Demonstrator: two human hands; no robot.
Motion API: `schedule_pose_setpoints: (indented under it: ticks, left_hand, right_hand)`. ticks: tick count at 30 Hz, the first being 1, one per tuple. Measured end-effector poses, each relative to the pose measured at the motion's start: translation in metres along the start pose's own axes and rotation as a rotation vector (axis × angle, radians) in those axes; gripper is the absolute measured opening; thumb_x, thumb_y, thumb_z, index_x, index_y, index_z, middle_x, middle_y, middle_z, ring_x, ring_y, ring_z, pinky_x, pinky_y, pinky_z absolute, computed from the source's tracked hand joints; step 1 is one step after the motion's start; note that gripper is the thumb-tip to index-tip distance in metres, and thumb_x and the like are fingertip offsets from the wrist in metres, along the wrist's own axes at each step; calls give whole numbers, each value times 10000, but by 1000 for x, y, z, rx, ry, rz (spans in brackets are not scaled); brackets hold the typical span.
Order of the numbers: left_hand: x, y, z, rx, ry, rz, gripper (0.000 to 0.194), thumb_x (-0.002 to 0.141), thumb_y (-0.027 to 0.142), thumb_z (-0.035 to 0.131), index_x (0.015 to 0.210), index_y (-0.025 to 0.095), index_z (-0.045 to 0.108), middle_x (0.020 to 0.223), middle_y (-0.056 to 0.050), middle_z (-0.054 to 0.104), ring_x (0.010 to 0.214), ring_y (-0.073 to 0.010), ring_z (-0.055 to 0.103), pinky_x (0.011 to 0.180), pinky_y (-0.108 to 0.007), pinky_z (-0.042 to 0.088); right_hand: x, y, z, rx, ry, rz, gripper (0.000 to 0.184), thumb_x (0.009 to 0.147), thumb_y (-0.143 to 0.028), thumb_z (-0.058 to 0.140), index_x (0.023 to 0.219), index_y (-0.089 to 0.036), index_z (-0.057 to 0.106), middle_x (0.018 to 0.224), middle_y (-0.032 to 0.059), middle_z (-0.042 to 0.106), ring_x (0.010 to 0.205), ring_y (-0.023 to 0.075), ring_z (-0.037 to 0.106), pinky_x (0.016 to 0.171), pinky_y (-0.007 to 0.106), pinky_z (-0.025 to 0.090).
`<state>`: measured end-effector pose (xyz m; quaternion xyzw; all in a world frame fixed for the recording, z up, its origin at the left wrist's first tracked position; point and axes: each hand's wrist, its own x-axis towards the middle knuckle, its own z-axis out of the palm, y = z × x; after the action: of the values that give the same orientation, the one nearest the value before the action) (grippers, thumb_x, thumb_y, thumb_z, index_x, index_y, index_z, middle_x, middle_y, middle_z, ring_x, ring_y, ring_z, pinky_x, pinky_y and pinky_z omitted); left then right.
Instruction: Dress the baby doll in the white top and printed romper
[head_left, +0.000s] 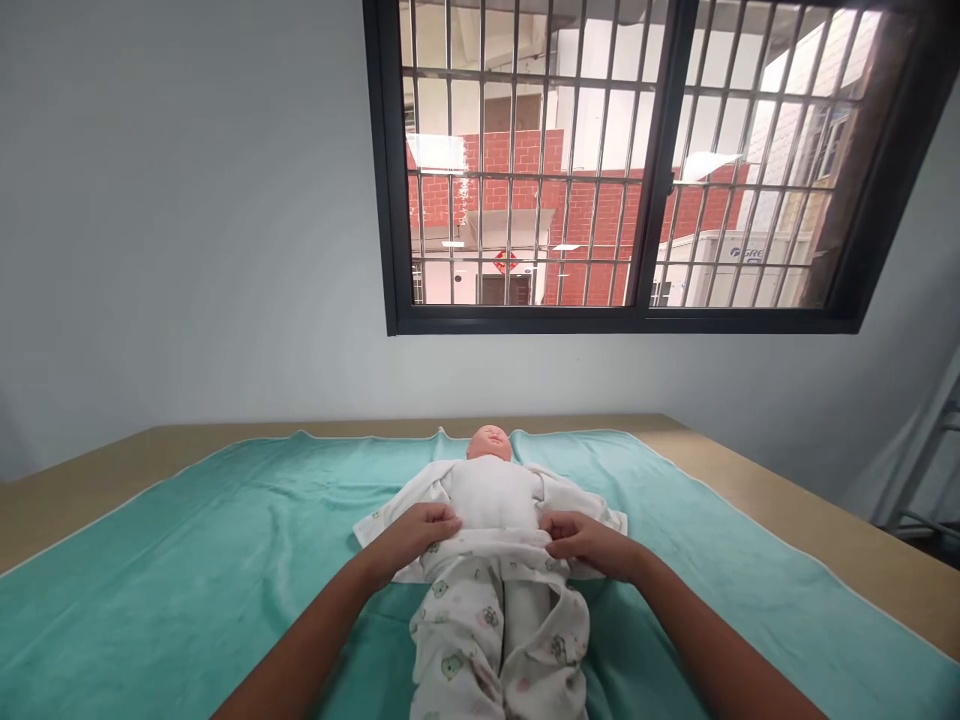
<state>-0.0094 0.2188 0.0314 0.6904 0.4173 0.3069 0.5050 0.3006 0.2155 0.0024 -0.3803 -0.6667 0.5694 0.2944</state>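
A baby doll (491,443) lies on its back, its head toward the wall. Its torso is covered by a white top (491,492), with the sleeves spread out to both sides. Patterned baby pants (469,625) cover the doll's legs, and their white waistband (499,543) crosses its belly. My left hand (426,530) pinches the waistband at the left side of the doll. At the right side, my right hand (585,540) grips the same waistband with curled fingers. The fingertips of both hands are partly hidden by the cloth.
A green blanket (187,560) with rumpled folds lies under the doll on a wooden table (757,470). Behind the table stands a grey wall with a barred window (525,320). A metal frame (919,460) is at the far right.
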Motion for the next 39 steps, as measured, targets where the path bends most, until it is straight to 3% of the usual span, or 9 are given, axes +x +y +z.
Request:
schedule_pose_setpoints:
  ticks: [6, 11, 14, 19, 22, 26, 33, 36, 39]
  left_hand:
    - [-7, -3, -20, 220, -214, -27, 363, 781, 518, 579, 683, 169, 589, 643, 27, 473, 602, -126, 416, 551, -231, 318]
    - [-13, -16, -26, -94, -282, -55, 237, 689, 374, 671, 790, 167, 617, 728, 8, 548, 671, -135, 496, 611, -230, 393]
    - [-12, -21, -24, -145, -255, -34, 237, 624, 275, 694, 811, 162, 601, 827, -14, 587, 763, -157, 534, 695, -249, 433]
    - [-7, -18, -19, -12, -133, 65, 213, 632, 274, 738, 754, 176, 592, 1411, -58, 389, 1124, -263, 515, 924, -324, 427]
    - [-5, -21, -22, -22, -132, 70, 193, 645, 263, 744, 762, 192, 608, 1527, -19, 241, 1296, -307, 390, 1014, -357, 374]
    - [-3, -30, -28, 1, -146, 85, 150, 687, 274, 724, 756, 204, 611, 1504, -7, 321, 1371, -288, 291, 1087, -386, 284]
    - [13, -46, -6, -88, 173, 147, 277, 761, 450, 635, 807, 180, 591, 1044, -62, 655, 1034, -248, 573, 865, -322, 433]
    - [23, -47, 8, 38, 410, 159, 305, 783, 488, 580, 807, 184, 570, 692, 25, 571, 700, -171, 542, 638, -252, 400]
    - [33, -46, 16, 109, 572, 157, 260, 790, 455, 563, 797, 195, 566, 668, 44, 531, 669, -159, 498, 636, -251, 374]
  right_hand:
    - [9, 17, 5, -155, 169, -55, 279, 672, -371, 703, 770, -168, 538, 693, -34, 495, 634, 106, 430, 558, 224, 308]
    - [21, 35, 18, -457, 509, -181, 81, 734, -234, 556, 757, -194, 489, 622, -65, 434, 550, 96, 387, 532, 230, 309]
    - [23, 40, 24, -561, 613, -304, 274, 701, -135, 497, 963, -214, 523, 808, -16, 555, 610, 121, 472, 566, 252, 394]
    - [27, 43, 22, -574, 546, -501, 538, 688, -87, 479, 1196, -253, 539, 1389, 76, 418, 1169, 227, 497, 902, 374, 482]
    - [30, 47, 19, -412, 505, -392, 623, 713, -114, 507, 1317, -260, 478, 1418, 60, 440, 1301, 249, 418, 1035, 431, 416]
    - [33, 52, 17, -215, 457, -316, 581, 759, -182, 529, 1333, -256, 476, 1382, 47, 504, 1258, 246, 488, 1055, 425, 406]
    - [35, 47, 17, -227, 580, -227, 458, 757, -247, 563, 1212, -211, 594, 1087, 59, 691, 929, 230, 653, 875, 398, 497]
    - [41, 41, 16, -201, 676, -249, 315, 758, -297, 578, 1046, -207, 666, 1024, 47, 703, 924, 224, 639, 861, 359, 473]
    - [49, 35, 15, -212, 736, -261, 238, 772, -346, 562, 923, -198, 669, 886, 34, 704, 845, 215, 623, 789, 329, 453]
